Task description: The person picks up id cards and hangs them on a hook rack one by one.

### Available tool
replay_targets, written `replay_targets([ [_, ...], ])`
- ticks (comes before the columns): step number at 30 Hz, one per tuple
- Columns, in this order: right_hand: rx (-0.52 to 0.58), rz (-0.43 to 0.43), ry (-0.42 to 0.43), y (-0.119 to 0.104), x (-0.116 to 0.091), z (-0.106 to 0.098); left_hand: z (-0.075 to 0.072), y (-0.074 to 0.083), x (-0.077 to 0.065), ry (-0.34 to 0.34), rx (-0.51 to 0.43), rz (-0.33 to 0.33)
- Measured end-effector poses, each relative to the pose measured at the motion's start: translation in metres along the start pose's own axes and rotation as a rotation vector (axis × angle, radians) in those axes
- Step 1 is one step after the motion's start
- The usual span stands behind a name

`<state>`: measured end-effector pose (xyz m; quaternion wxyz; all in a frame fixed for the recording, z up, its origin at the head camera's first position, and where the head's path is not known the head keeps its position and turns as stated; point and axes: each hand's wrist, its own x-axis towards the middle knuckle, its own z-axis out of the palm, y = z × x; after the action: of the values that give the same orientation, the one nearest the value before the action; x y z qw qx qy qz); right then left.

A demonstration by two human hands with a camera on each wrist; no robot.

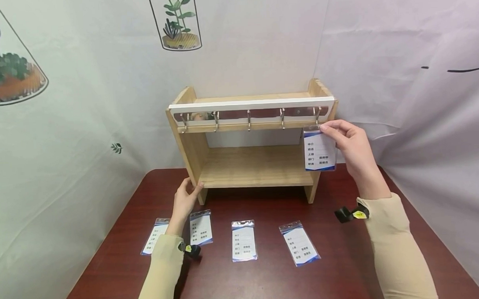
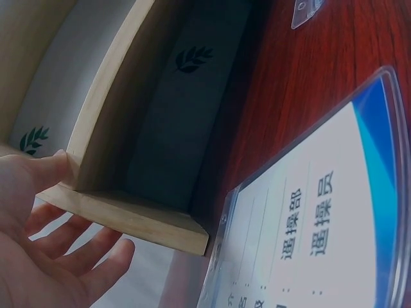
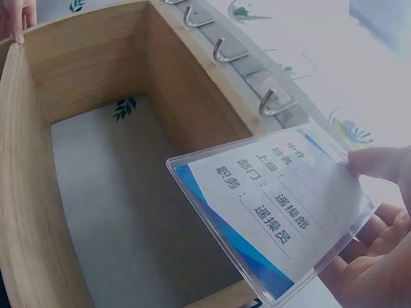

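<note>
My right hand (image 1: 352,150) pinches a clear plastic badge holder (image 1: 319,149) by its top edge, thumb in front. The white card with blue corners hangs upright just under the rightmost hook (image 1: 317,115); in the right wrist view the badge's top end overlaps the hook rail (image 3: 302,115). My left hand (image 1: 184,200) grips the left side panel of the small wooden shelf (image 1: 256,166) low down. Its thumb (image 2: 51,170) presses the front edge where the board meets the panel, and its fingers lie along the panel's outer side.
Several more badges lie on the dark red table (image 1: 264,285) before the shelf, among them a middle badge (image 1: 244,241) and a tilted badge (image 1: 299,244). One left badge (image 1: 155,236) is partly behind my left forearm. A white curtain (image 1: 84,128) stands behind.
</note>
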<state>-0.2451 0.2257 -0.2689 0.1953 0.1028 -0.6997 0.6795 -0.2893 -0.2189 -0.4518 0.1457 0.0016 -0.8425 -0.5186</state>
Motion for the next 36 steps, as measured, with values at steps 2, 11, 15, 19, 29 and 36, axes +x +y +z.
replay_targets([
  [2, -0.017, -0.01, 0.007, -0.0003, 0.0018, 0.0003, -0.0002, -0.0004, 0.0, 0.002, -0.001, -0.002],
  [11, -0.026, 0.002, 0.001, 0.0034, 0.0057, 0.0021, 0.0009, -0.0016, -0.0006, 0.003, -0.011, -0.012],
  [15, -0.014, 0.015, -0.007, 0.0038, 0.0059, 0.0024, 0.0009, -0.001, -0.0007, 0.001, -0.025, -0.014],
  [19, 0.018, 0.014, -0.009, 0.0039, 0.0061, 0.0025, 0.0007, -0.0004, -0.0009, -0.002, -0.043, -0.011],
  [29, 0.096, 0.019, -0.029, 0.0039, 0.0054, 0.003, 0.0006, 0.0004, -0.0005, 0.003, -0.038, -0.014],
  [36, 0.052, 0.024, -0.013, 0.0044, 0.0048, 0.0027, 0.0016, -0.0009, -0.0001, 0.005, -0.051, -0.022],
])
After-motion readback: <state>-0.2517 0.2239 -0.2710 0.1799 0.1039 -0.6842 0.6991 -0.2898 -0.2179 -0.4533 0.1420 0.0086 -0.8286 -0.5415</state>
